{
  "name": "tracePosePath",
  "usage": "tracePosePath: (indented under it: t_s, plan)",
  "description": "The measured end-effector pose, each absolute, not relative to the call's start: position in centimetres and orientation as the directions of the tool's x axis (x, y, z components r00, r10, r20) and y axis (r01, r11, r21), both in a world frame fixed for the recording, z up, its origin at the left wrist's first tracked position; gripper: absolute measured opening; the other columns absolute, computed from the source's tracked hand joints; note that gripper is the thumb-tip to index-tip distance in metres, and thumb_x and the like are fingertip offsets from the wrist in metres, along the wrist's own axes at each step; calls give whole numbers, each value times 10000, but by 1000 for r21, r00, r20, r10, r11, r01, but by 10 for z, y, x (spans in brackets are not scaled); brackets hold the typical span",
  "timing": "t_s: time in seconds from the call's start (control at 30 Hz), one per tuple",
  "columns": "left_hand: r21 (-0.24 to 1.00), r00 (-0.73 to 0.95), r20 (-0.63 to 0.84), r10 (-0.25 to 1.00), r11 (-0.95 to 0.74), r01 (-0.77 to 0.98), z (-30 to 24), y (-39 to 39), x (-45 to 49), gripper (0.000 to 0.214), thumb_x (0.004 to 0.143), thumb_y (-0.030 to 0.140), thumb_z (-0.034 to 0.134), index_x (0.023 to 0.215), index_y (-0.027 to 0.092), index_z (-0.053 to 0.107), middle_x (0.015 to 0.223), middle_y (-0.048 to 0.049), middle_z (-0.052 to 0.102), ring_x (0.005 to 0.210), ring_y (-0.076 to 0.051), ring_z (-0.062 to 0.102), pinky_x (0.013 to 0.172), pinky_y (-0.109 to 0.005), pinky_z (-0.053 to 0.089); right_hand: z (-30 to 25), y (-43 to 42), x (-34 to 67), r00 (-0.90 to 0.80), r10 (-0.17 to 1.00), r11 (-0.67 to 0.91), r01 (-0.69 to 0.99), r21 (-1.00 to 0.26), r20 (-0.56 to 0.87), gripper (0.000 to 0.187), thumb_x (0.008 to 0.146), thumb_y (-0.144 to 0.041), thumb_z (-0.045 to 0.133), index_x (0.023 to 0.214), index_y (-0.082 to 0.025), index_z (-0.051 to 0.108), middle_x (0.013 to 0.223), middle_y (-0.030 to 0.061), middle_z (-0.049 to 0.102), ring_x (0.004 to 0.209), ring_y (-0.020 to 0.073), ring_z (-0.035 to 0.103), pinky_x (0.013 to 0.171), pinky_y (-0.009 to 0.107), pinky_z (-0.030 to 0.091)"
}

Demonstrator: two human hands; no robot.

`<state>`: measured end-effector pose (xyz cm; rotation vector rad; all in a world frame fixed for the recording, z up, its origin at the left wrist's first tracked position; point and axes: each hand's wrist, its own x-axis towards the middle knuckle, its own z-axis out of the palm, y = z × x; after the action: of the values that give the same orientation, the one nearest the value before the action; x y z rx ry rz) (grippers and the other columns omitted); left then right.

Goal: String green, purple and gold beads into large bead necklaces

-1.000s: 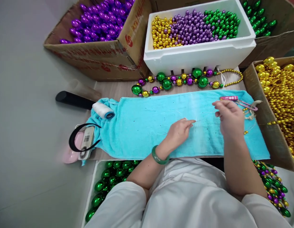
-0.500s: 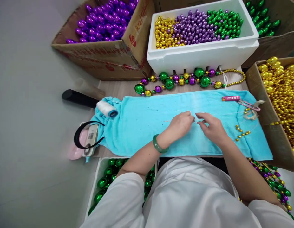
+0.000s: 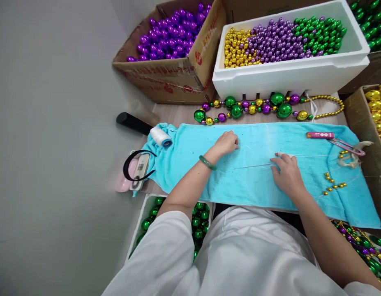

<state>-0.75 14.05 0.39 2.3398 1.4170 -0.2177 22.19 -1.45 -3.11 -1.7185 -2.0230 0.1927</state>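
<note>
My left hand (image 3: 227, 142), a green bangle (image 3: 207, 163) on its wrist, rests low over the blue towel (image 3: 196, 139) with fingers pinched together. A short white thread (image 3: 245, 146) comes out by its fingertips. My right hand (image 3: 287, 172) is bent, thumb and forefinger closing at the right end of a long thin needle (image 3: 252, 167), which points left. From that hand another white line runs right, toward pink-handled scissors (image 3: 347, 147) and a pink lighter (image 3: 320, 135). Short rows of gold beads (image 3: 334, 187) lie on the towel to the right.
Behind the towel lies a beaded necklace (image 3: 255, 107). Beyond it stand a white foam box (image 3: 289, 76) of small beads and a carton (image 3: 165, 78) of purple beads. A thread spool (image 3: 161, 137) and black headband (image 3: 126, 166) are left; a gold-bead carton (image 3: 363, 168) is right.
My hands have moved apart: the left has gone left and slightly away from me, the right toward me. The needle now shows between them. The view has swung left.
</note>
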Motion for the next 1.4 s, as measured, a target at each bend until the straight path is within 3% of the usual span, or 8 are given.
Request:
tracePosePath:
  t_s: [0.3,0.43,0.53,0.67,0.77,1.03,1.27,1.4]
  plan:
    - [270,430,-268,862,-361,892,30,134,-6,157,807,200,561,869,133,688,957,-91,640,906,-194,578,834,-299,441,-18,-25,221,77,911,177,814,-554,405,206,885,-213,521,1028,-169,662,1154,159,622,1064,305,553,904,518,457]
    - [557,672,-131,729,-507,658,61,88,36,137,807,229,548,788,149,657,840,-48,636,813,-161,571,785,-288,435,2,-33,203,24,881,371,582,-723,472,361,923,-181,432,1266,-226,536,1213,117,608,929,193,626,856,383,524]
    - [784,699,-126,704,-361,505,68,61,68,195,800,319,549,743,158,642,760,-21,628,738,-139,553,699,-258,429,13,-34,208,13,888,352,623,-699,459,334,944,-191,402,1240,-220,555,1055,84,673,967,198,625,854,358,521]
    - [912,717,-346,605,40,408,55,34,108,227,746,357,568,790,153,657,657,9,601,587,-104,488,572,-227,403,22,-64,237,59,952,173,708,-685,301,273,957,-216,399,1140,-223,602,987,70,693,936,200,635,838,348,515]
    - [896,774,-436,459,142,421,43,12,129,253,746,370,588,819,148,684,675,-6,629,596,-109,514,581,-233,427,20,-111,259,102,974,65,729,-681,202,261,949,-204,405,1108,-222,612,970,70,696,912,206,637,806,345,511]
    - [918,772,-319,549,-24,396,41,4,140,331,803,409,607,1018,174,695,1070,-83,690,970,-203,629,894,-328,482,-40,-191,323,363,856,-496,776,-389,-368,247,906,-124,420,914,-171,662,938,109,690,909,210,637,791,292,469]
    - [867,819,-318,478,-203,455,41,6,141,354,835,474,561,1020,206,698,1091,-72,682,991,-214,629,837,-302,508,-45,-172,318,279,825,-495,776,-390,-491,310,806,-163,594,1104,-106,657,1220,202,615,1125,316,561,871,378,456]
    - [832,782,-361,508,-204,516,34,20,129,377,802,517,586,1004,222,705,1093,-71,697,1002,-239,641,855,-320,519,25,-183,351,70,844,-398,747,-533,-533,125,786,-339,673,806,-218,700,822,17,704,743,172,634,649,248,470]
